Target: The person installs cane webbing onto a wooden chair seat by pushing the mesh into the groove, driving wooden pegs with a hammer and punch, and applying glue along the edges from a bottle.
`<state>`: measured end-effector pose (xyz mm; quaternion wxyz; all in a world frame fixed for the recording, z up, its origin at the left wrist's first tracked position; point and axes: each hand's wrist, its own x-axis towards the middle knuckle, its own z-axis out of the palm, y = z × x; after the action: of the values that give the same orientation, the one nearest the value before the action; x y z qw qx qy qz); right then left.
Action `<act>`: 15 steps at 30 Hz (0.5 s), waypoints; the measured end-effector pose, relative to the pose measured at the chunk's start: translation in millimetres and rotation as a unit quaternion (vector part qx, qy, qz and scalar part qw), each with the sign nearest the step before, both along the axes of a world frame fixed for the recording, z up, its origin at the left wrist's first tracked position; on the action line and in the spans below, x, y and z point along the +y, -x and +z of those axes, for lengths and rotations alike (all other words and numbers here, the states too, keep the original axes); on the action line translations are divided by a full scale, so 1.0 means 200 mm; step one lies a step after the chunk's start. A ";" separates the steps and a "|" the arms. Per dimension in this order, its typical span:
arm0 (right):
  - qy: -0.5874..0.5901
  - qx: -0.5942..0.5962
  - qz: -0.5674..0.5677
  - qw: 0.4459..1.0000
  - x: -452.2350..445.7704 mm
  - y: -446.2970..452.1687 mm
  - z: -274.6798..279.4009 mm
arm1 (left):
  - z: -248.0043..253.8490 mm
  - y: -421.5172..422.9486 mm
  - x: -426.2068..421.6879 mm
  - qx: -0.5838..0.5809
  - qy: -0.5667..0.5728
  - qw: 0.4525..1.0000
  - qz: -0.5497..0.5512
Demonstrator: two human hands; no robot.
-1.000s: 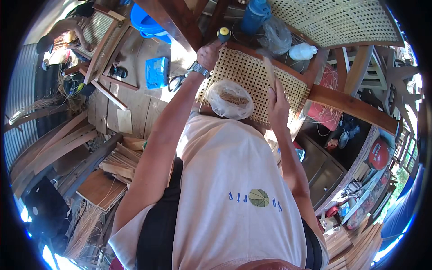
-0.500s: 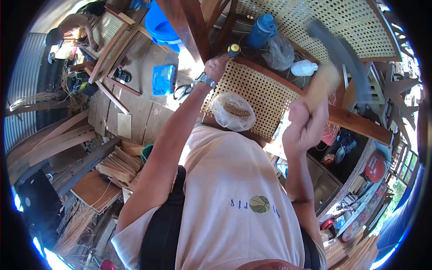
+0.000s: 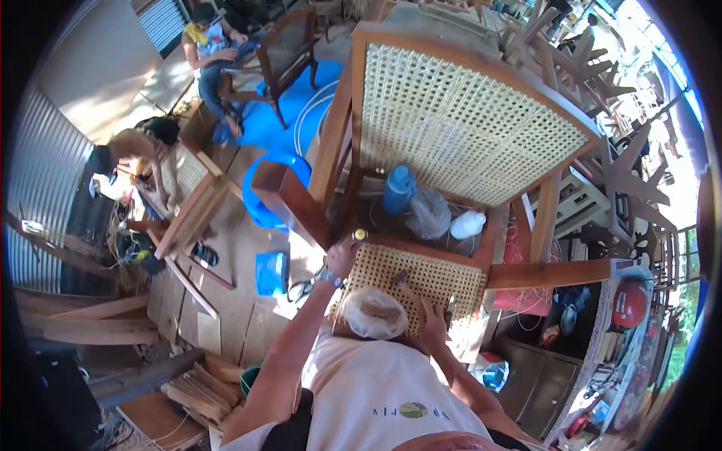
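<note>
A cane-woven seat panel (image 3: 383,264) lies in front of me inside a wooden chair frame. At its far left corner, my left hand (image 3: 341,259) is closed around a tool with a yellow-and-black handle end (image 3: 359,234); the tool's lower part is hidden. My right hand (image 3: 433,328) is low over the right part of the seat, closed on the wooden handle of a hammer (image 3: 410,292). The hammer's head rests on or just above the weave. Between my hands, near my body, sits a clear plastic bag (image 3: 374,314) with brown strands or sticks inside.
The chair's cane back (image 3: 466,113) rises behind the seat. A blue bottle (image 3: 399,189), a plastic bag (image 3: 430,214) and a white bottle (image 3: 468,224) stand before it. A wooden armrest (image 3: 549,273) extends right. Two people (image 3: 135,154) work on chairs at left.
My right hand has come down from a raised, blurred swing, bringing the hammer to the seat. My left hand stays at the seat corner. The view has tilted up, showing more of the chair back.
</note>
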<state>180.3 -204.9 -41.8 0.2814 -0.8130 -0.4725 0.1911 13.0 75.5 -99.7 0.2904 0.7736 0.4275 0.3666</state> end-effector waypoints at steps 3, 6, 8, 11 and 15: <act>-0.073 -0.146 0.074 0.984 0.10 -0.04 -0.04 | 0.09 0.03 0.01 0.025 0.012 1.000 -0.009; -0.181 -0.042 0.057 0.981 0.49 -0.05 0.21 | 0.25 0.08 -0.05 -0.003 -0.004 1.000 0.004; -0.282 0.144 0.051 0.947 0.80 0.05 0.51 | 0.29 0.10 -0.11 0.008 0.034 0.999 0.009; -0.267 0.154 0.174 0.935 1.12 0.29 0.69 | 0.00 0.19 -0.18 0.145 -0.029 0.985 0.085; -0.267 0.029 0.133 0.954 1.25 0.44 0.58 | 0.24 0.19 -0.18 0.045 0.062 0.987 0.142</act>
<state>91.7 45.9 74.8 0.4740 -0.6320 -0.6019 0.1165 -25.2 39.0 -52.6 0.2632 0.7013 0.5674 0.3420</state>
